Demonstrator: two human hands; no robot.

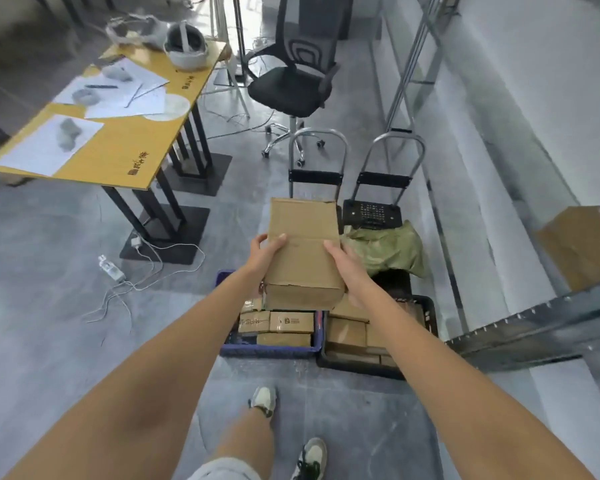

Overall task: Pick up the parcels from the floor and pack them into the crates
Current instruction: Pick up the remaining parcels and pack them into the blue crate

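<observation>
I hold a brown cardboard parcel (303, 251) in the air with both hands. My left hand (262, 258) grips its left side and my right hand (349, 268) its right side. The parcel hangs above a blue crate (271, 351) on the floor, which holds several small cardboard parcels (290, 322). Right beside the blue crate stands a black crate (426, 313), also filled with several brown parcels (347, 334). A green sack (385, 249) lies behind the black crate.
Two folding hand trolleys (378, 188) stand behind the crates. A black office chair (291, 84) is farther back. A yellow table (118, 133) with papers stands at the left, with cables and a power strip (113, 270) on the floor. Metal shelving (534, 327) with a cardboard box (579, 247) runs along the right.
</observation>
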